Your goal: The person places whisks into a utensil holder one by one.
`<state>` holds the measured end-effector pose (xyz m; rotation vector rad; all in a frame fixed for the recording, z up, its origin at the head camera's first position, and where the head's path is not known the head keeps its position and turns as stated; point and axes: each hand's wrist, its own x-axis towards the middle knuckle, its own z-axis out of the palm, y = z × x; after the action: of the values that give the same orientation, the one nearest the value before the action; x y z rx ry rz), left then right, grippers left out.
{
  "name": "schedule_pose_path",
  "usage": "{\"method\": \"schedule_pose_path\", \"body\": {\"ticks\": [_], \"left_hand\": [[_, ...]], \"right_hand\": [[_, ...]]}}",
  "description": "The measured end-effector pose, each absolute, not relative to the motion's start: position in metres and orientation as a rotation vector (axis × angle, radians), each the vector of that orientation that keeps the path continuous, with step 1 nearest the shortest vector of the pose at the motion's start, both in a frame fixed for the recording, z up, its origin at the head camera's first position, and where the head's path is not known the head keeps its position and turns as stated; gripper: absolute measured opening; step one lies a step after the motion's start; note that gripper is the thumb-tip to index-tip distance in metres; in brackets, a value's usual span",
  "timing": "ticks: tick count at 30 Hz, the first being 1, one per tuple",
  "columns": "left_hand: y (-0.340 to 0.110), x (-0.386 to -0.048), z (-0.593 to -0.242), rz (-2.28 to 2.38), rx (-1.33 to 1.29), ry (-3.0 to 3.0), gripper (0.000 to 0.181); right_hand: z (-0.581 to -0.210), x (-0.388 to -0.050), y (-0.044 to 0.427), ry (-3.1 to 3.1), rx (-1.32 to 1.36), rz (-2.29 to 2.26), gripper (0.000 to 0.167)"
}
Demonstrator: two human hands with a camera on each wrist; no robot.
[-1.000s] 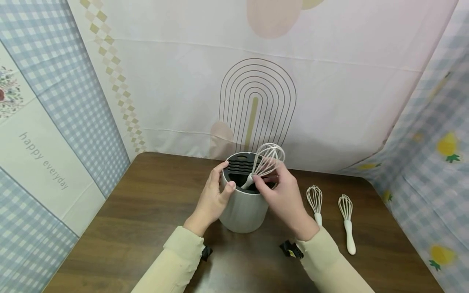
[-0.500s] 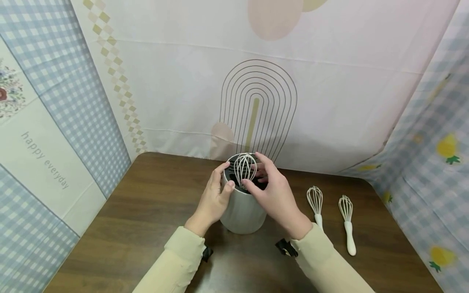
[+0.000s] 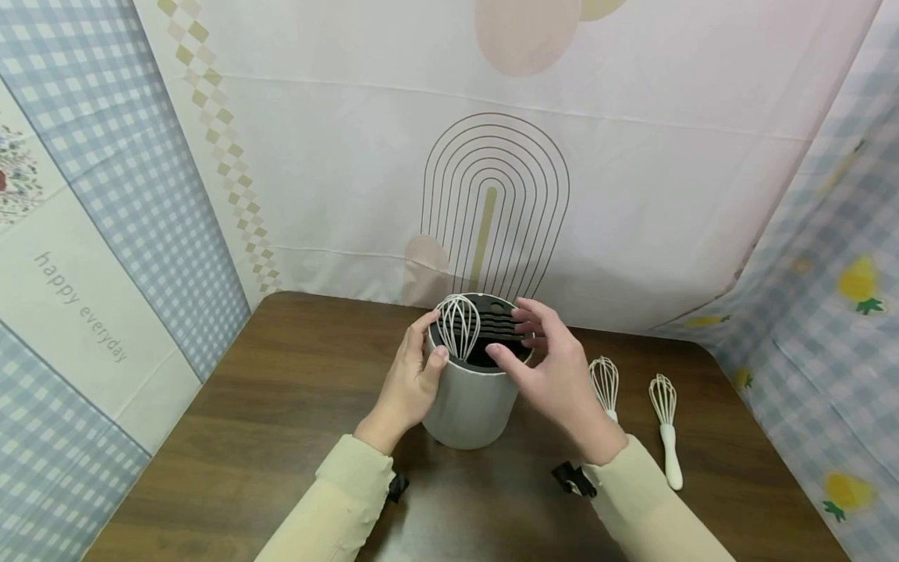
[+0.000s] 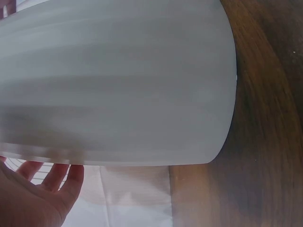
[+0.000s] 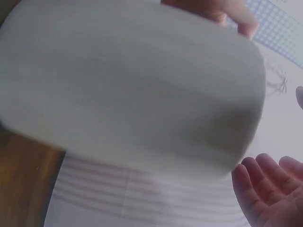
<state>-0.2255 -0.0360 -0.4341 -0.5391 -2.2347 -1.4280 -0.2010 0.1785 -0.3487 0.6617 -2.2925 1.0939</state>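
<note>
A pale grey utensil holder [image 3: 469, 407] with a black slotted insert stands upright on the table. A white whisk [image 3: 460, 326] stands in its front compartment at the left, wires up and handle hidden inside. My left hand [image 3: 406, 376] holds the holder's left side, thumb at the front and fingers farther back along the rim; in the left wrist view its fingers [image 4: 71, 182] touch the wall. My right hand [image 3: 555, 376], fingers spread and loosely bent, is at the holder's right rim and holds nothing. The right wrist view also shows this hand [image 5: 277, 194] without a whisk.
Two more white whisks lie to the right: a nearer whisk [image 3: 605, 382], partly behind my right wrist, and an outer whisk [image 3: 669, 437]. The brown wooden table [image 3: 295, 390] meets a patterned cloth backdrop [image 3: 337, 187] behind; checked cloth hangs at both sides.
My right hand has lowered the whisk into the holder and let go of it, then moved right. The whisk has shifted to the left side. The left hand has stayed in place.
</note>
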Motion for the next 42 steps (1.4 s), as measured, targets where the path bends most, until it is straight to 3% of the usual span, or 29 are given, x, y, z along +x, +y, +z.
{"method": "schedule_pose_path", "body": {"ticks": [12, 22, 42], "left_hand": [[-0.037, -0.227, -0.435, -1.443, -0.520, -2.259, 0.055], [-0.036, -0.225, -0.434, -1.450, -0.529, -2.252, 0.057], [-0.037, -0.225, -0.434, -1.451, -0.538, -2.233, 0.059]], "right_hand": [[-0.387, -0.203, 0.243, -2.445, 0.360, 1.087, 0.063], [-0.442, -0.196, 0.298, -2.691, 0.019, 1.011, 0.075], [-0.478, -0.189, 0.344, -2.818, -0.385, 1.142, 0.086]]}}
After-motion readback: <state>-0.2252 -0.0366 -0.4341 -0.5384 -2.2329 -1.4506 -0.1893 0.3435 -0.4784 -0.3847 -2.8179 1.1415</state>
